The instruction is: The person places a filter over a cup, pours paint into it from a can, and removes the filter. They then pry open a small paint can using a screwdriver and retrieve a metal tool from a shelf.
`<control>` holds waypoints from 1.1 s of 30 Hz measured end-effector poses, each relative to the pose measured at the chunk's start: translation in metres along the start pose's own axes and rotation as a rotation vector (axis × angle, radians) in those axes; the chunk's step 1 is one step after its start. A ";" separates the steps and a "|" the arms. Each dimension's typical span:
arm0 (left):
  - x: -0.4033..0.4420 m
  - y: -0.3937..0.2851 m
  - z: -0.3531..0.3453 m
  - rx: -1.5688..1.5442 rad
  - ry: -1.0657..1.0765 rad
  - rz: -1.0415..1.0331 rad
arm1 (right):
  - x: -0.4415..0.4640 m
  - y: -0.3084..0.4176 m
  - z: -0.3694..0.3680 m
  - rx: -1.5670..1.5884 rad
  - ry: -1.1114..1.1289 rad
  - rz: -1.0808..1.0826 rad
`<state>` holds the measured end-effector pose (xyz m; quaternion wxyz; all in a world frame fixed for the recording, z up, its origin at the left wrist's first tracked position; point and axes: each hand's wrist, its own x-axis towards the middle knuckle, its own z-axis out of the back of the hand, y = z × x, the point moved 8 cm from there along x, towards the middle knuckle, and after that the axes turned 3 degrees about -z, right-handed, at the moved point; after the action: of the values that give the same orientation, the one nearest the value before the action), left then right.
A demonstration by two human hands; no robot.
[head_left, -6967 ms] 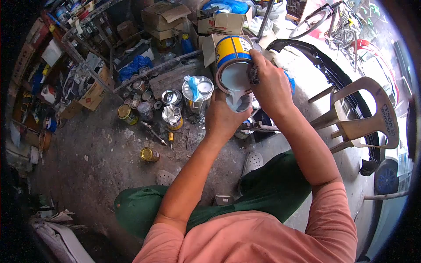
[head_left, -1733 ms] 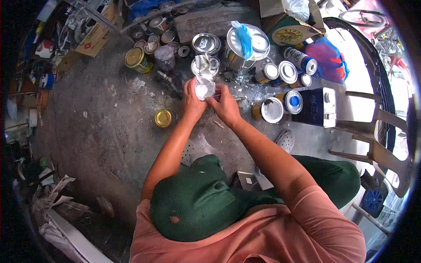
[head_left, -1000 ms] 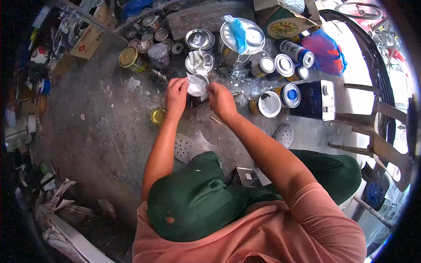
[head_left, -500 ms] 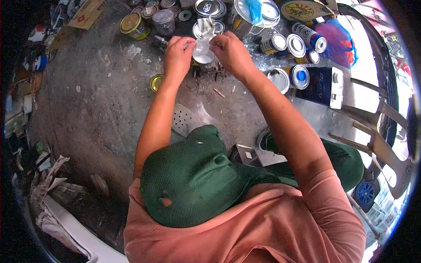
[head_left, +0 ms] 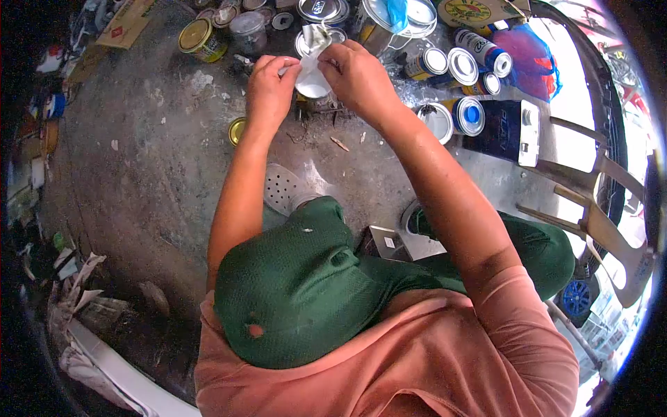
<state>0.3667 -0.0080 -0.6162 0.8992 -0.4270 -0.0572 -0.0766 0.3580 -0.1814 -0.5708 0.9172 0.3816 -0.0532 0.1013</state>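
My left hand (head_left: 272, 94) is closed at the left side of a white, thin sheet-like piece (head_left: 310, 68), its thumb and fingers pinched together. On the other side, my right hand (head_left: 356, 76) pinches near the same piece, fingers curled. Below the piece, between my hands, is a round container with a pale inside (head_left: 313, 88). Just beyond it stands a lidded can (head_left: 335, 35) with a crumpled whitish cloth (head_left: 316, 36) on top. What exactly lies between my fingertips is too small to tell.
Several paint cans (head_left: 463, 66) stand to the right, near a dark blue rectangular tin (head_left: 495, 130) and a plastic chair (head_left: 596, 208). A gold-lidded can (head_left: 199, 40) is at the upper left; a small gold lid (head_left: 237, 131) shows beside my left forearm. A red-blue bag (head_left: 531, 59) lies at upper right.
Earlier I was pouring from a yellow and blue can into a container; that can has left my hands. Lately my hands spread apart at the white piece, and the view tilted down.
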 end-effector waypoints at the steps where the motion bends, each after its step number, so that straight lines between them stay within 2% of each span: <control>1: 0.000 0.001 0.000 -0.013 -0.003 0.011 | -0.001 -0.001 0.000 0.010 -0.002 -0.010; 5: 0.003 0.004 0.003 0.013 -0.068 -0.061 | 0.003 -0.006 0.004 0.014 -0.038 -0.028; 9: 0.002 0.002 0.004 0.009 -0.045 -0.010 | 0.007 -0.003 0.012 0.011 -0.028 -0.035; 12: -0.004 -0.003 -0.001 0.006 -0.043 -0.013 | 0.002 -0.007 0.001 -0.052 -0.093 0.071; 13: -0.009 0.005 -0.008 0.017 -0.042 -0.020 | -0.006 -0.026 -0.024 -0.136 0.007 0.053; 17: -0.015 -0.002 -0.011 -0.094 -0.088 -0.002 | -0.018 -0.023 -0.020 -0.001 -0.018 -0.070; 22: -0.017 -0.015 -0.006 -0.071 -0.104 -0.112 | -0.035 -0.034 -0.012 0.263 -0.092 -0.209; 25: -0.015 -0.044 -0.004 -0.137 -0.031 -0.118 | -0.047 -0.038 0.006 0.389 -0.104 -0.243; 28: -0.005 -0.095 -0.018 -0.186 0.210 -0.144 | -0.076 -0.062 0.027 0.654 -0.038 -0.519; 29: -0.004 -0.119 -0.024 -0.167 0.303 -0.170 | -0.089 -0.070 0.041 0.662 -0.072 -0.547; 31: 0.002 -0.155 -0.049 -0.181 0.400 -0.312 | -0.114 -0.091 0.069 0.640 -0.181 -0.619; 33: 0.010 -0.188 -0.081 -0.216 0.438 -0.431 | -0.151 -0.121 0.087 0.838 -0.260 -0.812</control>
<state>0.3442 -0.1892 -0.5231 0.8027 -0.4714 0.0567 -0.3610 0.2364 -0.3480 -0.6194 0.6400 0.7099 0.0294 -0.2925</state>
